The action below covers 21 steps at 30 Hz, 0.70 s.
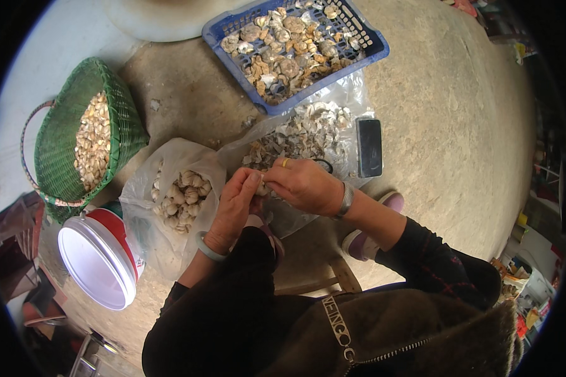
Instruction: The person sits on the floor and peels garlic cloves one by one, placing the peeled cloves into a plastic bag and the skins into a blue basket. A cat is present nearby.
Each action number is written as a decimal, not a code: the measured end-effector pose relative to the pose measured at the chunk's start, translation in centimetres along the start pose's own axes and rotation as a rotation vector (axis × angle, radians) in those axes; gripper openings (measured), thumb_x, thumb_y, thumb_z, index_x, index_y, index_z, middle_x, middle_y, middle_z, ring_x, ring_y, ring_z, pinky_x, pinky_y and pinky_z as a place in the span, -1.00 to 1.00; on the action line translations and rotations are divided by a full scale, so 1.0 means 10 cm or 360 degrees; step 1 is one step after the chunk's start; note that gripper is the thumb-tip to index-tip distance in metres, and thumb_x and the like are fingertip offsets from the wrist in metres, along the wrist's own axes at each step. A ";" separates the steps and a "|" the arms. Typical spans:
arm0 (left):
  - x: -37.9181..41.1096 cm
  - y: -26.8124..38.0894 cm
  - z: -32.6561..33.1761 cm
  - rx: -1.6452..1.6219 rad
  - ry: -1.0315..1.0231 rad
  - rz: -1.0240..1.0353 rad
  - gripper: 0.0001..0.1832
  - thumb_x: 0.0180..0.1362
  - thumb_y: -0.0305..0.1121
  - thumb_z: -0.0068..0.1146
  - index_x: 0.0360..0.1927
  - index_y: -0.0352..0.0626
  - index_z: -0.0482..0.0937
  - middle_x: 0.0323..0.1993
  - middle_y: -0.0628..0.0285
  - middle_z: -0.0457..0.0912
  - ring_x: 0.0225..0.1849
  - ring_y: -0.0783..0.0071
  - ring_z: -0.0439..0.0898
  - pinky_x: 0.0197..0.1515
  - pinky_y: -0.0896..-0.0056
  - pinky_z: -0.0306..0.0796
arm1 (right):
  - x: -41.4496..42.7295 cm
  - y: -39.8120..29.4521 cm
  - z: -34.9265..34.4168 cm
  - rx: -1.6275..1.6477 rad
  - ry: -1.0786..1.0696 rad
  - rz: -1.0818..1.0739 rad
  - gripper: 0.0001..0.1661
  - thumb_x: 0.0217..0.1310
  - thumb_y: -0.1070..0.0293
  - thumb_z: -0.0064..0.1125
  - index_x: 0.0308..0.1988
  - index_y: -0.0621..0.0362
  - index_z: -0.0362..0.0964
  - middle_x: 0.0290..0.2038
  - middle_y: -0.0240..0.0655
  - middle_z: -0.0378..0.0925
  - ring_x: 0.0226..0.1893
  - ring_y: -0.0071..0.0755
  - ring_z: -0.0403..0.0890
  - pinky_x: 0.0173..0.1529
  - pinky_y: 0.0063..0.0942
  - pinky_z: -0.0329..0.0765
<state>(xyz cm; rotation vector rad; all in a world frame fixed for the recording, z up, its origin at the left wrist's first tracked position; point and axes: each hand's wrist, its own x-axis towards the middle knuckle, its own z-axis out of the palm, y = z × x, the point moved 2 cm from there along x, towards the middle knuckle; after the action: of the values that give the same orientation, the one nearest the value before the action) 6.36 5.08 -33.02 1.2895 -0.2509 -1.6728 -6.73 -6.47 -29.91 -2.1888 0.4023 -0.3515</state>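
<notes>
Between both hands is a garlic bulb [263, 188], mostly covered by the fingers. My left hand [233, 202] grips it from the left, thumb on top, and a pale bangle circles that wrist. From the other side my right hand [304, 186] pinches the bulb with thumb and fingertips. Just left of my left hand stands a clear plastic bag [139, 188] with whole garlic bulbs [184, 198] inside. Beyond my right hand, dry garlic skins [311, 129] are heaped on a clear plastic sheet [353, 89].
A blue plastic crate [377, 54] holding dirty garlic bulbs and scraps is at the far side. At left are a green woven basket [59, 141] with loose garlic cloves [93, 141] and a white-rimmed bucket [96, 264]. A smartphone [369, 147] lies at the sheet's right edge.
</notes>
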 end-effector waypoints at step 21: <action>-0.02 0.06 0.00 -0.0130 0.0011 -0.0024 -0.72 0.44 -0.17 -0.12 -0.10 -0.15 0.50 -0.34 0.40 0.48 -0.43 0.70 0.37 -0.45 0.70 0.23 | -0.13 0.39 -0.07 0.0181 0.0100 0.0775 -0.91 0.11 0.44 0.12 -0.37 0.22 0.43 -0.44 -0.13 0.56 -0.43 -0.05 0.62 -0.32 -0.28 0.54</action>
<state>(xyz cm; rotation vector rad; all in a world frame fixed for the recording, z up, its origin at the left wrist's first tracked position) 6.65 4.97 -32.50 1.2390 -0.1675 -1.6744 -8.79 -8.69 -32.79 -1.8956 0.9040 -0.1679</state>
